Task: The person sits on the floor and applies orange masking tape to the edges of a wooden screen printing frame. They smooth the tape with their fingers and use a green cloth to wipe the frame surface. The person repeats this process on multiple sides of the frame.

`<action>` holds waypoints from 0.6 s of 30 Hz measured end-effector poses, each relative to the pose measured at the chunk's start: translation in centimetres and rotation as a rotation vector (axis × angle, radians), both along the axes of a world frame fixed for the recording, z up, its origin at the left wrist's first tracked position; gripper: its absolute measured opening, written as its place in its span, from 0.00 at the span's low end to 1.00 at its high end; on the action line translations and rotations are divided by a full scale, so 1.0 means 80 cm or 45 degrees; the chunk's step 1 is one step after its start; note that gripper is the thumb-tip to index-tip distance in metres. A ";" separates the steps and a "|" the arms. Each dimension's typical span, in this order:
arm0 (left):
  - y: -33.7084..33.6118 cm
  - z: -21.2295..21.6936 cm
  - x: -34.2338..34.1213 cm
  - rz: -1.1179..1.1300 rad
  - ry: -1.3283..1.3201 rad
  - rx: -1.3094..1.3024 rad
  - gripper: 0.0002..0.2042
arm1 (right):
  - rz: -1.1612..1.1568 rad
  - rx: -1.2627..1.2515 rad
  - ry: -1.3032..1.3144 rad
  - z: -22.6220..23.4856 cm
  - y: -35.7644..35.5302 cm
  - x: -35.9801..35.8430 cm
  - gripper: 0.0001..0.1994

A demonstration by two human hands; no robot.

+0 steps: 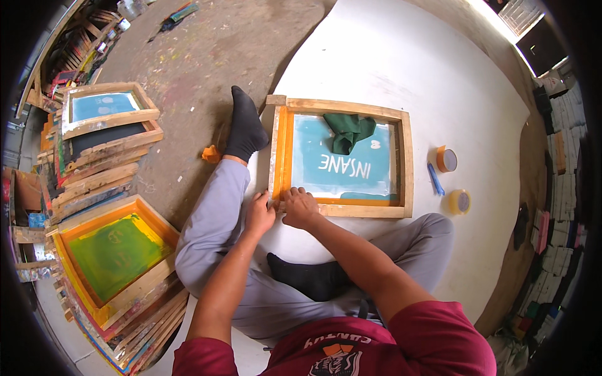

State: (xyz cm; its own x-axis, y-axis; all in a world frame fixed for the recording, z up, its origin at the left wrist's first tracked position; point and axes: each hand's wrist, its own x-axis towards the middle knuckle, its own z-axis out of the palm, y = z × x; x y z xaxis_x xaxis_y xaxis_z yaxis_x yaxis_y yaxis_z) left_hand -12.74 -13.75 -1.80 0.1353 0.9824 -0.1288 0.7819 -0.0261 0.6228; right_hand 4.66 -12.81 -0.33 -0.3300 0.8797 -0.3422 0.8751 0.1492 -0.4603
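A screen printing frame point(407, 164) of pale wood lies on the white sheet before me. Its mesh is blue-green with light lettering, and orange tape point(284, 156) lines the left and lower inner edges. My left hand point(259, 214) closes around the frame's near left corner, its fingertips at the outer edge. Right beside it, my right hand point(300, 208) bends over the lower bar, with its fingers close together on the taped inner corner. Whether a tape end is under those fingers is hidden. A crumpled dark green cloth point(348, 133) rests on the mesh's far part.
Right of the frame are an orange tape roll point(446, 159), a yellow tape roll point(459, 202) and a blue pen-like tool point(435, 179). Stacked wooden frames point(113, 169) and a green-yellow screen point(119, 254) stand at left. An orange scrap point(211, 153) lies by my outstretched leg.
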 end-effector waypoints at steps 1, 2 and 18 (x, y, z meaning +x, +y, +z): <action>0.001 0.001 0.000 -0.014 0.020 -0.020 0.24 | -0.023 -0.008 0.007 0.000 0.002 -0.009 0.28; 0.001 0.001 -0.002 -0.003 0.006 -0.029 0.24 | -0.040 -0.017 0.015 0.002 0.004 -0.017 0.27; -0.002 0.041 0.034 -0.367 0.236 0.430 0.33 | -0.040 -0.063 -0.053 0.010 -0.039 0.212 0.27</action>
State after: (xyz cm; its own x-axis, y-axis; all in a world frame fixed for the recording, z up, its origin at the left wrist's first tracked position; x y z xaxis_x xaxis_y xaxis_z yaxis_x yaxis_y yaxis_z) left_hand -9.99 -13.94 1.51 0.4135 0.8992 0.1432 0.8100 -0.4351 0.3931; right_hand 21.65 -15.93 0.49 -0.2873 0.8711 -0.3983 0.8975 0.0995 -0.4297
